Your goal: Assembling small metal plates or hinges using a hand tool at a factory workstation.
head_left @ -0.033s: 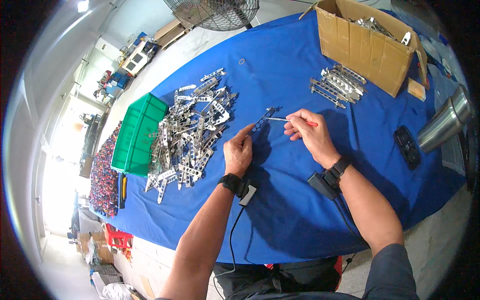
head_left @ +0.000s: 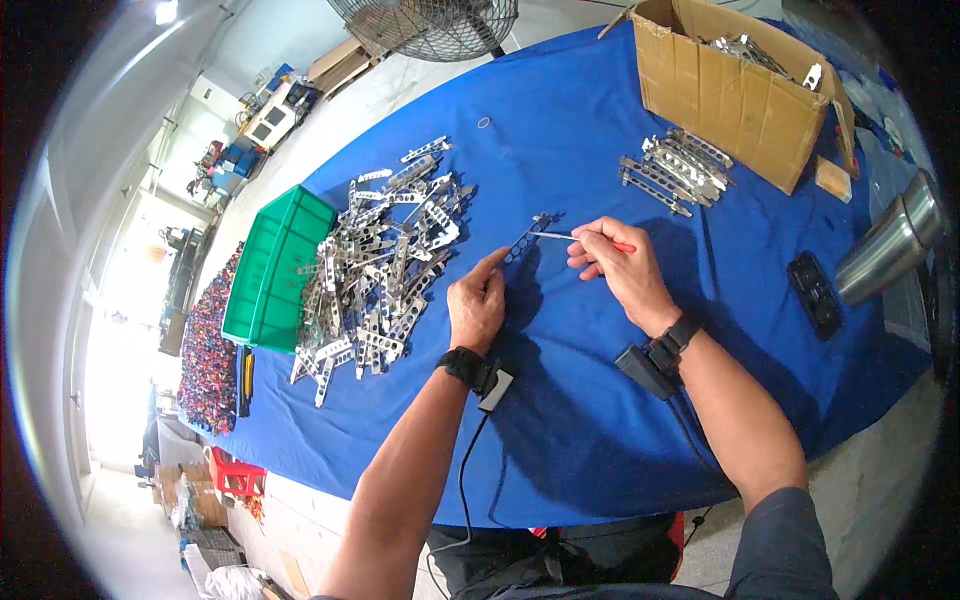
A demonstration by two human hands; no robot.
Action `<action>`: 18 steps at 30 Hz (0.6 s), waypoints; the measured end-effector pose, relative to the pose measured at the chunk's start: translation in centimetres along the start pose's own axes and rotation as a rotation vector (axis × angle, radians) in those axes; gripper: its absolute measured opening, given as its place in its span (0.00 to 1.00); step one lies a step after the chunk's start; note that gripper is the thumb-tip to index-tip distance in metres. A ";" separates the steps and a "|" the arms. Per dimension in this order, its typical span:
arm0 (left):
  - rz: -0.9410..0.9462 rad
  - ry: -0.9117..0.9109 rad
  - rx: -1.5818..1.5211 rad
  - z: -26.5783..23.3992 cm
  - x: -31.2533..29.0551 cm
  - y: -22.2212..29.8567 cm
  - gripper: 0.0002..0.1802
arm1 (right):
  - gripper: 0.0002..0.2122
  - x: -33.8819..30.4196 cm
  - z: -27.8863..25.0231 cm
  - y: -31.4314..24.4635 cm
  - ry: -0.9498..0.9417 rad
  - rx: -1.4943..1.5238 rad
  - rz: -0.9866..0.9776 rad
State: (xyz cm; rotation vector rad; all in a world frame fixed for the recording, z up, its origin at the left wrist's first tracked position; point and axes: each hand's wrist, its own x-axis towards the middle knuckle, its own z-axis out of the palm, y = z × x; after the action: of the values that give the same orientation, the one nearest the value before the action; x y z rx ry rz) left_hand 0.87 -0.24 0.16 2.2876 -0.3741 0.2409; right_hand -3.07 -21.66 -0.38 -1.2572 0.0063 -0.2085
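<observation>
My left hand (head_left: 477, 303) is closed, with its thumb and forefinger at the near end of a metal strip with a row of holes (head_left: 522, 242). The strip slants up and to the right, above the blue cloth. In my right hand (head_left: 628, 268) is a tool with a red handle (head_left: 625, 247), gripped between thumb and fingers. Its thin metal shaft (head_left: 558, 236) points left, with the tip at the strip's far part. Whether the tip touches the strip is too small to tell. Several similar perforated metal strips (head_left: 385, 260) lie in a loose heap left of my left hand.
A green plastic bin (head_left: 270, 265) lies tipped beside the heap. Lined-up strips (head_left: 680, 170) rest at the back right, near a cardboard box (head_left: 730, 100) with more metal pieces inside. A steel tumbler (head_left: 893, 238) and a black case (head_left: 814, 295) are at the right. Cables hang from both wrists.
The tool in my right hand has turned slightly, so its shaft looks thinner. Everything else looks the same.
</observation>
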 end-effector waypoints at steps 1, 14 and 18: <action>-0.010 -0.005 0.003 0.0 0.0 -0.1 0.16 | 0.09 0.0 0.1 0.0 0.013 0.012 -0.011; -0.026 -0.006 0.030 0.0 0.1 0.0 0.16 | 0.10 0.0 -0.4 0.0 -0.035 -0.028 0.024; -0.032 -0.003 0.032 0.0 0.1 -0.1 0.17 | 0.10 0.0 0.0 0.2 -0.005 -0.022 0.002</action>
State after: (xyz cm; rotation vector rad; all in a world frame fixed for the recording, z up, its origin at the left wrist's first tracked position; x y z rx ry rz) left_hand 0.96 -0.23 0.10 2.3242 -0.3378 0.2286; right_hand -3.02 -21.59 -0.59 -1.2793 0.0054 -0.2042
